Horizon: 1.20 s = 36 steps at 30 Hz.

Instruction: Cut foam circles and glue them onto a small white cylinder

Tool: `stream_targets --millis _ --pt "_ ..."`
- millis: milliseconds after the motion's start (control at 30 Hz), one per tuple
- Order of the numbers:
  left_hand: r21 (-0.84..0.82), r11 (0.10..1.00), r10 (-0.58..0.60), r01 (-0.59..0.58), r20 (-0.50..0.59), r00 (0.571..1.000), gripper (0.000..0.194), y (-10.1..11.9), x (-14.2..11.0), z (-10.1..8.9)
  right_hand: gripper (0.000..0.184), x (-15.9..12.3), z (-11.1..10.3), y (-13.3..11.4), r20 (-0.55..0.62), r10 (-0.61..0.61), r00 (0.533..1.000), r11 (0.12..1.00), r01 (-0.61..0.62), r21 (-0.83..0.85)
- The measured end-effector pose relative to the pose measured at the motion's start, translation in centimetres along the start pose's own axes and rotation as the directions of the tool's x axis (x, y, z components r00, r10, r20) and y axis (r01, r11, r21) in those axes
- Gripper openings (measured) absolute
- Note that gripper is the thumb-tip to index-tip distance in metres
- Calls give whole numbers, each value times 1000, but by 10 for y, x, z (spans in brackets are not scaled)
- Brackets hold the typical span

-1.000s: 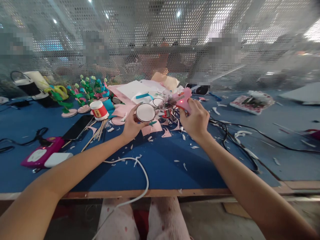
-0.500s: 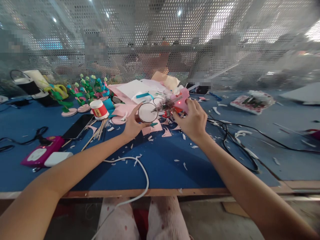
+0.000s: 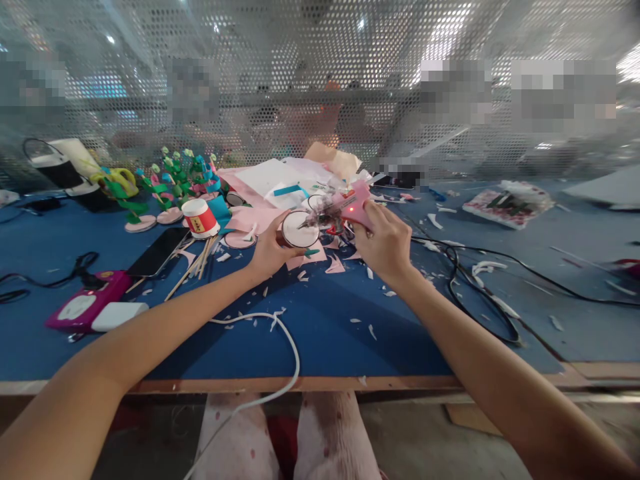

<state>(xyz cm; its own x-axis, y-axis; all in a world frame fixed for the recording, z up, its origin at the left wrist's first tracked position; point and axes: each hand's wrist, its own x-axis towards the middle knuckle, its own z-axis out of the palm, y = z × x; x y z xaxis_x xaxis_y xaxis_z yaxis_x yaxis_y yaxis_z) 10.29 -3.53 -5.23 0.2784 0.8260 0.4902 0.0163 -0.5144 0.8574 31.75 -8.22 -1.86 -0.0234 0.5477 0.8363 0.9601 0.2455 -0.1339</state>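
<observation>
My left hand (image 3: 270, 252) grips a round white piece with a dark rim (image 3: 300, 230) by its left side, its white face turned toward me. Whether this is a shallow disc or a cup's base I cannot tell. In my right hand (image 3: 385, 237) is a pink glue gun (image 3: 356, 203) with a red light lit on its side. The gun's nozzle points left, over the white face; whether it touches is unclear. Pink paper scraps (image 3: 334, 265) lie below the hands. A red and white paper cup (image 3: 200, 219) stands upside down to the left.
Curled green paper plants (image 3: 175, 177) on pink discs stand at the back left. Wooden sticks (image 3: 193, 263), a black phone (image 3: 159, 252) and a purple power strip (image 3: 87, 303) lie left. Black cable (image 3: 453, 287) runs at right. A perforated metal screen (image 3: 300, 80) rises behind.
The glue gun's nozzle has shifted left and slightly down across the white face. My left hand, with the round piece, has moved slightly right and down in view.
</observation>
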Motion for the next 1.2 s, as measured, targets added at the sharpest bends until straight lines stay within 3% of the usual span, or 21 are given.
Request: stream_targets --millis 300,533,900,1200 --pt "35 999 7 -7 3 1000 97 -4 1 -2 37 3 -1 -2 -75 84 994 994 -89 -68" --pt "57 998 -1 1 2 1000 94 -3 0 -2 32 1 0 0 -8 35 999 999 -35 -27" --pt "18 1000 3 -3 39 999 87 -1 0 -1 36 3 2 -2 -57 5 998 998 -8 -61" --pt "7 998 -63 63 34 997 92 -3 0 0 37 2 0 -2 25 -1 1000 997 3 -75"
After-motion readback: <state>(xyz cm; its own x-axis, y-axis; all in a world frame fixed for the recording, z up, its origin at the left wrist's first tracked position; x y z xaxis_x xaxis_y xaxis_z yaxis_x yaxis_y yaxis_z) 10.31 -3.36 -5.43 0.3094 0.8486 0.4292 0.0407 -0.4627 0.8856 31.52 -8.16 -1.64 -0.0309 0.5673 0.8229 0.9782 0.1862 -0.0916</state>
